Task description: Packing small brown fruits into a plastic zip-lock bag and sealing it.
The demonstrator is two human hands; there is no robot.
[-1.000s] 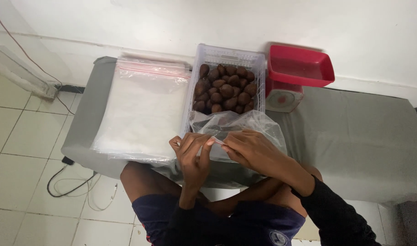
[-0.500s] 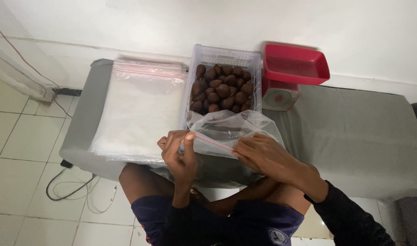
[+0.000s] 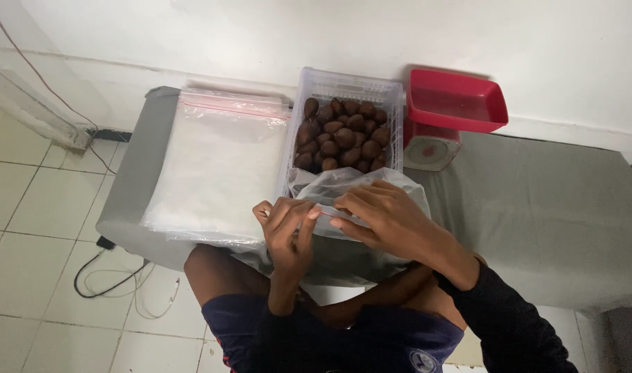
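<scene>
Cables trail over the floor tiles at far left. Next we see a stack of clear zip bags lying flat on the grey desk. Our left hand pinches the near edge of a clear bag, fingers curled on its seal strip. Our right hand lies just beside it, fingertips pressed down on the same strip, so both hands meet at the bag's mouth. The bag sits right before us, against a white basket of brown fruit. Further right stands a scale with a red tray.
</scene>
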